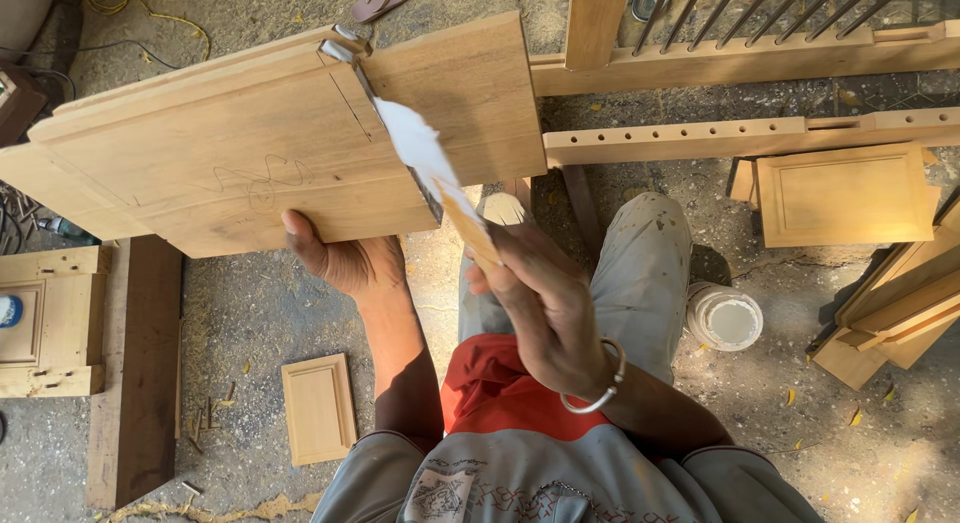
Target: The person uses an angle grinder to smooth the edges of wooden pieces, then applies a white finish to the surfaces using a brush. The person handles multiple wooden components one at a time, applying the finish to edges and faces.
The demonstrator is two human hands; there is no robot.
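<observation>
Dusty concrete floor: small wood panel, white tub, dark beam, framed panel.

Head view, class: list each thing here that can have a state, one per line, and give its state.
Wooden panel: tilted up, held at its lower edge by the left hand.
Brush: in the grip of the right hand, white bristles on the panel.
Paint tub: open, upright on the ground.
Small framed panel: lying flat on the ground.
Bangle: on the right wrist.
</observation>
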